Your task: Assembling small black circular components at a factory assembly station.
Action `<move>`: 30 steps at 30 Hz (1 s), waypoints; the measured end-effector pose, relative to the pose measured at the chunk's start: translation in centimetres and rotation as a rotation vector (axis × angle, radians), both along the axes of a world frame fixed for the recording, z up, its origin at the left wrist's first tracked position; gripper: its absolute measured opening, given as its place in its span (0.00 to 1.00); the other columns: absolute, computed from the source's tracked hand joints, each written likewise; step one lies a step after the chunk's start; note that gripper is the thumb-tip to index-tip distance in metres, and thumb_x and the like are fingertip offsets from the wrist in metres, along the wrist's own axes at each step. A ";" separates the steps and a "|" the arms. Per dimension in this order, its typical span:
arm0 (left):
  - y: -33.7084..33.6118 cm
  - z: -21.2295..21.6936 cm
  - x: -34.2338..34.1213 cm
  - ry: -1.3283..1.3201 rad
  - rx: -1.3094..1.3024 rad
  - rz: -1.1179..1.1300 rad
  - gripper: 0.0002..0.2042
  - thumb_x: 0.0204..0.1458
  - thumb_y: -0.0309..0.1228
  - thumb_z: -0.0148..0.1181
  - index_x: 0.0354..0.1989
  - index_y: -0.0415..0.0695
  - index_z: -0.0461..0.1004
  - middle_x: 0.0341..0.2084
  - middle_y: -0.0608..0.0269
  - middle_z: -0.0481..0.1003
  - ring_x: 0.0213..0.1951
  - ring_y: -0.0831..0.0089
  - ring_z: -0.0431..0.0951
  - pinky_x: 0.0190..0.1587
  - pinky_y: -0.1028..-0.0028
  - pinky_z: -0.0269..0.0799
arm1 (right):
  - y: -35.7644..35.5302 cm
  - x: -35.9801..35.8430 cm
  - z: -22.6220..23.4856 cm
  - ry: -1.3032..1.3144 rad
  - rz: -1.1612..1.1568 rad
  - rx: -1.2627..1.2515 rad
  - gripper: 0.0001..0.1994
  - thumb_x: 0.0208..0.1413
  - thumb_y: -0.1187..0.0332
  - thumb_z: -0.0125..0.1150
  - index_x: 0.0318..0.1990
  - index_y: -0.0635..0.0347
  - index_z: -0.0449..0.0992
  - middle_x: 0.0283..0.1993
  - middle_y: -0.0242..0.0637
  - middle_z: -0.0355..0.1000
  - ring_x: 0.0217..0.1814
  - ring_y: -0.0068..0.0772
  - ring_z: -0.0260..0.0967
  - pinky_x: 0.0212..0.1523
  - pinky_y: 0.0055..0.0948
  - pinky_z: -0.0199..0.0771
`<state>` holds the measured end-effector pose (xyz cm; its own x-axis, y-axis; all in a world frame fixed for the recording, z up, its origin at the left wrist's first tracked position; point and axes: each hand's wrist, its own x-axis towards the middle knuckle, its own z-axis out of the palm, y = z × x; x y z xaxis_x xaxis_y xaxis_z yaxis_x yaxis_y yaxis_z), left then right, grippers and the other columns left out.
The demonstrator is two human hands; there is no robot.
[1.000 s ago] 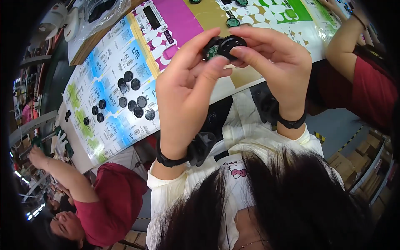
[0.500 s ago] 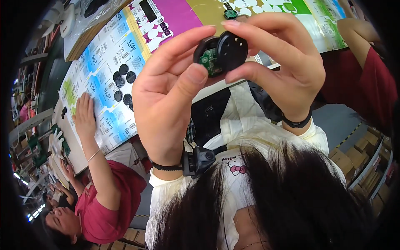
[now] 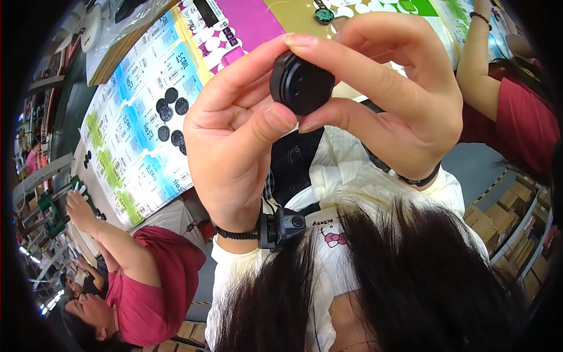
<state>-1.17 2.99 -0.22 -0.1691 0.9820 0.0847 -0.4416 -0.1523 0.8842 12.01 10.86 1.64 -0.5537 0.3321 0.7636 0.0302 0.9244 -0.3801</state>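
Observation:
Between my two hands is a small round black plastic case (image 3: 302, 85), raised above the table's near edge. Its two halves lie face to face, and the green board inside is hidden. My left hand (image 3: 234, 117) pinches the left half with thumb and forefinger. From the other side, my right hand (image 3: 399, 88) grips the right half, with its forefinger on the top rim and its thumb below. Several loose black round pieces (image 3: 165, 113) lie on the printed sheet to the left. Beyond my right hand sits a round part with a green circuit board (image 3: 324, 16).
A printed blue, white and green sheet (image 3: 132, 158) covers the left of the table; a magenta sheet (image 3: 252, 23) lies farther back. At the far left stands a plastic-covered wooden board (image 3: 108, 67). Co-workers in red sit on the left (image 3: 146, 281) and right (image 3: 522, 117).
The right half of the case has moved left against the other half, covering the green board. The left co-worker's hand has moved off the printed sheet.

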 end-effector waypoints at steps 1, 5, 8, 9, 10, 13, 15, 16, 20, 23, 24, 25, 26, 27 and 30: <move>-0.1 -0.1 0.0 0.004 0.008 0.005 0.26 0.41 0.33 0.58 0.48 0.35 0.57 0.41 0.53 0.66 0.42 0.66 0.68 0.43 0.73 0.67 | 0.0 0.0 -0.1 0.010 0.004 0.012 0.24 0.23 0.75 0.65 0.38 0.65 0.72 0.34 0.36 0.61 0.29 0.22 0.61 0.28 0.16 0.64; -0.2 -0.2 0.2 0.007 0.008 0.022 0.24 0.43 0.31 0.55 0.48 0.34 0.57 0.40 0.53 0.66 0.42 0.66 0.68 0.42 0.73 0.67 | 0.4 -0.2 -0.9 0.049 0.014 0.062 0.24 0.24 0.75 0.65 0.38 0.65 0.72 0.34 0.36 0.61 0.29 0.23 0.61 0.29 0.16 0.64; -0.2 0.0 0.6 -0.001 -0.027 0.041 0.23 0.44 0.30 0.54 0.47 0.33 0.57 0.40 0.51 0.66 0.41 0.65 0.69 0.42 0.73 0.67 | 0.8 -0.3 -1.5 0.068 0.017 0.086 0.24 0.24 0.75 0.65 0.38 0.64 0.72 0.34 0.36 0.61 0.29 0.23 0.61 0.29 0.16 0.64; -0.1 0.0 1.1 -0.001 -0.009 0.095 0.21 0.45 0.29 0.52 0.47 0.32 0.58 0.39 0.50 0.67 0.40 0.65 0.70 0.41 0.73 0.68 | 0.9 -0.3 -1.6 0.067 0.021 0.058 0.23 0.24 0.76 0.64 0.38 0.64 0.72 0.34 0.37 0.61 0.30 0.23 0.61 0.29 0.16 0.64; 0.1 0.1 1.6 -0.002 0.009 0.148 0.20 0.46 0.28 0.51 0.46 0.31 0.58 0.38 0.49 0.67 0.39 0.64 0.70 0.40 0.74 0.68 | 1.0 -0.2 -1.7 0.065 0.025 0.030 0.23 0.25 0.76 0.64 0.38 0.64 0.72 0.35 0.37 0.61 0.30 0.24 0.62 0.30 0.16 0.65; 0.2 0.1 2.4 0.046 0.030 0.259 0.17 0.47 0.26 0.49 0.45 0.30 0.59 0.36 0.48 0.68 0.37 0.64 0.71 0.39 0.74 0.68 | 1.0 -0.2 -2.0 0.066 0.047 -0.054 0.22 0.27 0.77 0.63 0.38 0.65 0.71 0.37 0.38 0.62 0.32 0.25 0.63 0.31 0.17 0.65; 0.3 0.1 2.6 0.140 0.037 0.364 0.14 0.48 0.23 0.46 0.43 0.28 0.60 0.34 0.47 0.69 0.36 0.64 0.72 0.39 0.75 0.69 | 0.9 -0.2 -2.2 0.067 0.065 -0.112 0.21 0.28 0.77 0.63 0.38 0.65 0.71 0.38 0.39 0.63 0.34 0.25 0.63 0.33 0.17 0.65; 0.3 0.0 2.8 0.142 0.035 0.367 0.14 0.48 0.23 0.46 0.43 0.28 0.60 0.34 0.47 0.69 0.36 0.64 0.72 0.39 0.75 0.69 | 0.9 -0.3 -2.3 0.068 0.075 -0.141 0.20 0.29 0.78 0.62 0.38 0.65 0.71 0.39 0.40 0.63 0.35 0.26 0.64 0.33 0.17 0.66; -0.2 -1.1 2.3 0.328 0.159 0.544 0.11 0.48 0.21 0.44 0.39 0.28 0.62 0.32 0.48 0.69 0.35 0.66 0.72 0.38 0.77 0.68 | 0.5 -1.4 -2.9 0.087 0.148 -0.225 0.19 0.30 0.79 0.61 0.38 0.65 0.71 0.40 0.41 0.64 0.37 0.27 0.65 0.35 0.17 0.66; -0.7 -1.9 1.7 0.556 0.169 0.556 0.09 0.44 0.15 0.47 0.35 0.31 0.65 0.31 0.55 0.71 0.33 0.75 0.72 0.35 0.82 0.67 | -1.4 -1.9 -3.5 0.145 0.272 -1.030 0.15 0.38 0.79 0.58 0.38 0.68 0.70 0.41 0.42 0.66 0.40 0.29 0.65 0.37 0.20 0.67; -1.0 -1.9 1.4 0.566 0.165 0.568 0.09 0.44 0.15 0.47 0.35 0.31 0.65 0.31 0.55 0.71 0.33 0.75 0.72 0.35 0.82 0.67 | -1.6 -2.4 -3.7 0.146 0.289 -1.033 0.15 0.38 0.79 0.58 0.38 0.68 0.70 0.41 0.42 0.66 0.40 0.29 0.65 0.37 0.20 0.67; -1.4 -1.9 1.0 0.661 0.152 0.615 0.09 0.44 0.15 0.47 0.35 0.32 0.66 0.30 0.56 0.71 0.33 0.75 0.72 0.34 0.81 0.67 | -1.8 -2.9 -4.0 0.146 0.320 -1.095 0.13 0.39 0.78 0.57 0.37 0.68 0.70 0.38 0.41 0.67 0.39 0.27 0.66 0.36 0.21 0.67; -1.8 -1.9 0.6 0.757 0.138 0.662 0.08 0.43 0.15 0.46 0.34 0.32 0.66 0.29 0.56 0.71 0.32 0.75 0.72 0.34 0.81 0.67 | -2.0 -3.6 -4.2 0.144 0.352 -1.157 0.12 0.40 0.78 0.56 0.37 0.67 0.70 0.35 0.39 0.69 0.37 0.26 0.67 0.34 0.21 0.68; -2.2 -2.1 0.3 0.846 0.125 0.707 0.08 0.43 0.14 0.46 0.33 0.33 0.66 0.28 0.57 0.71 0.32 0.75 0.72 0.33 0.80 0.68 | -2.2 -4.2 -4.4 0.138 0.379 -1.218 0.11 0.42 0.77 0.55 0.37 0.67 0.71 0.33 0.38 0.70 0.36 0.25 0.68 0.32 0.21 0.69; -3.0 -3.6 -3.4 0.544 -0.186 0.493 0.10 0.42 0.15 0.46 0.35 0.34 0.67 0.27 0.58 0.71 0.30 0.73 0.73 0.32 0.79 0.68 | -0.3 -7.1 -6.9 -0.133 0.506 -1.301 0.12 0.40 0.74 0.56 0.36 0.67 0.71 0.29 0.41 0.70 0.32 0.30 0.69 0.31 0.22 0.69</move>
<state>-4.52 0.00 -3.86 -0.5745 0.8094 0.1218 0.1449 -0.0458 0.9884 4.94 10.56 -5.26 -0.8676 0.4973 0.0000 -0.0927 -0.1617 -0.9825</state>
